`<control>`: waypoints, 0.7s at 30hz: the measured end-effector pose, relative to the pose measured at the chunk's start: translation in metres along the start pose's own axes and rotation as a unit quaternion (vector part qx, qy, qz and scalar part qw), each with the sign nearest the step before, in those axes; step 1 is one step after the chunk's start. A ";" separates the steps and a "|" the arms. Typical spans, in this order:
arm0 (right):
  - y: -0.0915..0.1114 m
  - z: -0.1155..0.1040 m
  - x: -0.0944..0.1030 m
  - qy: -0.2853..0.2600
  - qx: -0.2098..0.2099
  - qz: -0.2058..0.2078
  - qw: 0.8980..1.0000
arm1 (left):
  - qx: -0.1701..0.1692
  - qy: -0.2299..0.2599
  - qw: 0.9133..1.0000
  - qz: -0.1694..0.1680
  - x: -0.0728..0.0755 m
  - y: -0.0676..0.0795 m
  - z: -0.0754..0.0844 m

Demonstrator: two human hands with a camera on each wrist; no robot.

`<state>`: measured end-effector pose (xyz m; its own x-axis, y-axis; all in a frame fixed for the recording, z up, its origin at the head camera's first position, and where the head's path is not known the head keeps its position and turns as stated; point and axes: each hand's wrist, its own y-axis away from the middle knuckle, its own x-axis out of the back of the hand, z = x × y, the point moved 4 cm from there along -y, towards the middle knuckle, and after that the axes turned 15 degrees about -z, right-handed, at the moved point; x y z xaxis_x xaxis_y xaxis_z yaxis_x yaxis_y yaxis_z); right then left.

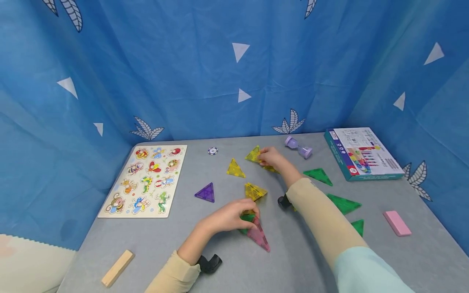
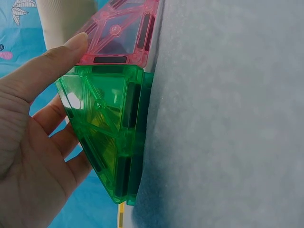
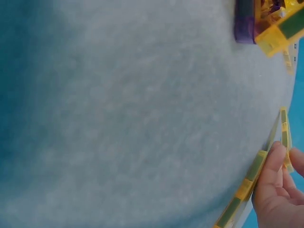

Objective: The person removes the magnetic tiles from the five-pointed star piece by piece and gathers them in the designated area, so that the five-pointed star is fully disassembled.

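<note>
My left hand holds joined translucent magnetic tiles, one pink triangle and green ones, standing on the grey table. In the left wrist view the thumb presses at the edge where the pink tile meets the green tile, and the other fingers are partly hidden behind. Farther back, my right hand pinches a yellow triangular magnetic tile. Another yellow tile lies just below that hand; in the right wrist view, this yellow tile is beside the fingers. A yellow tile cluster sits between both hands.
Loose on the table are a yellow tile, a purple tile and several green tiles. Around them are an insect puzzle board, a poker chip, a sand timer, a box, a pink block and a wooden block.
</note>
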<state>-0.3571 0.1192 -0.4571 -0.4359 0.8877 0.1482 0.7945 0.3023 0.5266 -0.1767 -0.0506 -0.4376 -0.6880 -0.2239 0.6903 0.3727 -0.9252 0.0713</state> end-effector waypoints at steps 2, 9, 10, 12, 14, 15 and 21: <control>-0.001 0.000 0.000 0.004 -0.005 0.005 1.000 | 0.000 -0.002 1.000 0.000 0.000 0.000 0.000; 0.002 -0.004 0.004 0.015 0.001 0.002 1.000 | 0.000 -0.002 1.000 -0.003 0.000 0.000 0.000; 0.004 -0.005 0.005 0.019 0.004 -0.002 1.000 | 0.001 -0.002 1.000 -0.004 0.000 0.000 0.001; 0.007 -0.007 0.008 0.031 0.009 -0.007 0.999 | 0.002 0.000 1.000 -0.004 0.000 0.000 0.001; 0.010 -0.009 0.010 0.040 0.009 -0.009 0.999 | 0.002 0.000 1.000 -0.004 0.000 0.001 0.001; 0.012 -0.010 0.012 0.046 0.011 -0.012 0.999 | 0.002 0.001 1.000 -0.003 0.000 0.001 0.001; 0.033 -0.015 0.015 0.043 0.051 -0.040 0.997 | 0.003 -0.005 1.000 -0.003 0.000 0.000 0.001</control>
<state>-0.3434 0.1379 -0.4248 -0.5303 0.8279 0.1826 0.7929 0.4081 0.4525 -0.1757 -0.0497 -0.4368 -0.6834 -0.2157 0.6974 0.3723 -0.9247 0.0789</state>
